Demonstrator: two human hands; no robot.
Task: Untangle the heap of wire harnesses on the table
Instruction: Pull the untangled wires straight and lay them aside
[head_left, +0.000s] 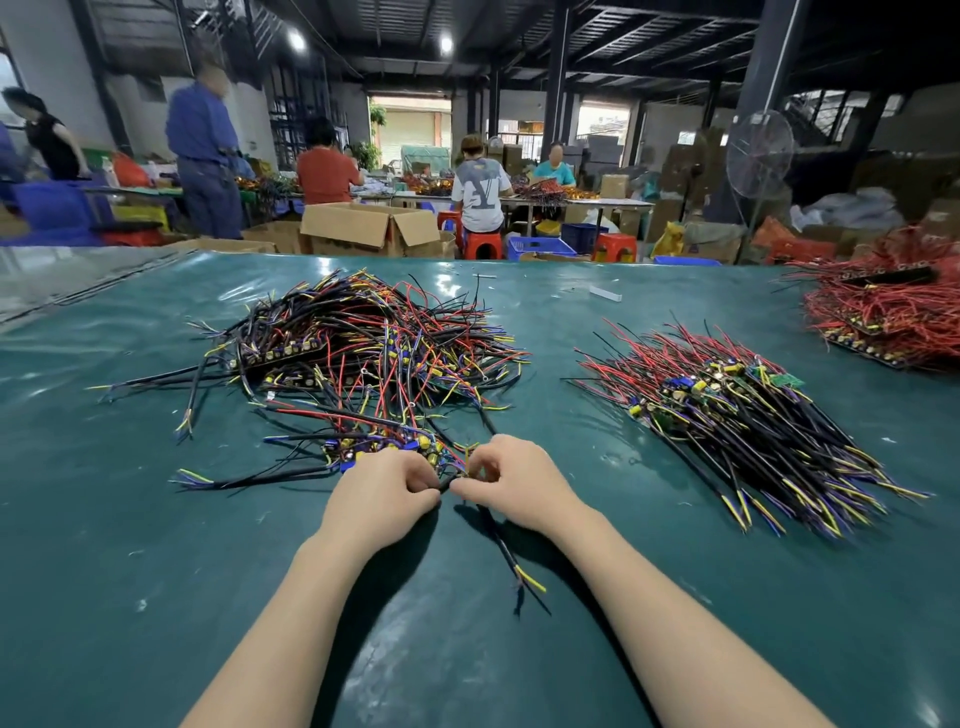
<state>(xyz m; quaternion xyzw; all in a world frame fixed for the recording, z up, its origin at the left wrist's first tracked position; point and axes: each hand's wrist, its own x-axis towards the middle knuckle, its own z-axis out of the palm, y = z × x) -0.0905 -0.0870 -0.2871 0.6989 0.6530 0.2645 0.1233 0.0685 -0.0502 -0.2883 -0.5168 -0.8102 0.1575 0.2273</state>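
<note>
A tangled heap of wire harnesses (363, 348), black, red, yellow and blue wires with small circuit boards, lies left of centre on the green table (156, 571). At the heap's near edge my left hand (384, 493) and my right hand (511, 483) sit close together, fingers pinched on one harness (395, 447). Its black cable (506, 551) trails toward me between my wrists and ends in yellow and blue tips. What the fingertips grip exactly is hidden by the fingers.
A sorted bundle of harnesses (753, 415) lies aligned at the right. A red-wire pile (893, 317) sits at the far right edge. Beyond the table stand cardboard boxes (363, 228), stools, a fan (758, 156) and several people at benches.
</note>
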